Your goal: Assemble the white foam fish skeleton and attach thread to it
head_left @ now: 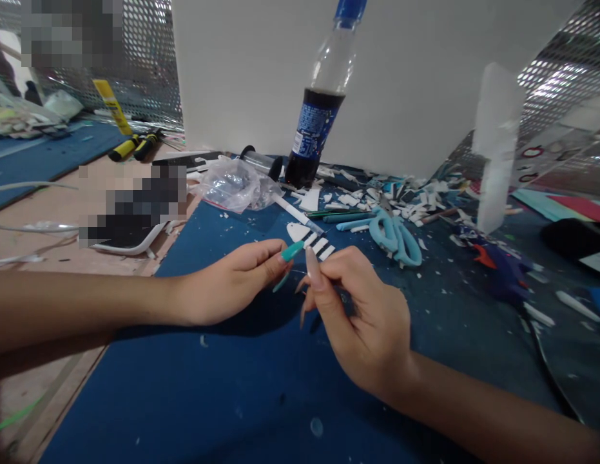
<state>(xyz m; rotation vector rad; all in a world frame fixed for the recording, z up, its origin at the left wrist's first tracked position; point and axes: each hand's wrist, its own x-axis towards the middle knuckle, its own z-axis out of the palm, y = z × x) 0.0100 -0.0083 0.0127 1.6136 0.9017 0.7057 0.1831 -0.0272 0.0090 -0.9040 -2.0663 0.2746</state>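
My left hand (232, 280) is closed in a pinch, thumb against the forefinger, its long nails painted turquoise. Facing it, my right hand (360, 316) pinches too, with long pale nails. A thin clear thread (296, 271) shows faintly between the fingers of both hands; its ends are hidden. Just beyond the fingertips lies a flat white piece with dark stripes (300, 231), shaped like a small fish. Light blue scissors (395, 237) rest to the right of it, near several slim dark green sticks (336, 214).
A cola bottle (315, 122) stands at the back before a white board (241, 77). Left of it are a spool (261, 162) and a clear plastic bag (234, 183). White scraps (410, 190) litter the back. A glue gun (497, 267) lies right, a phone (130, 238) left.
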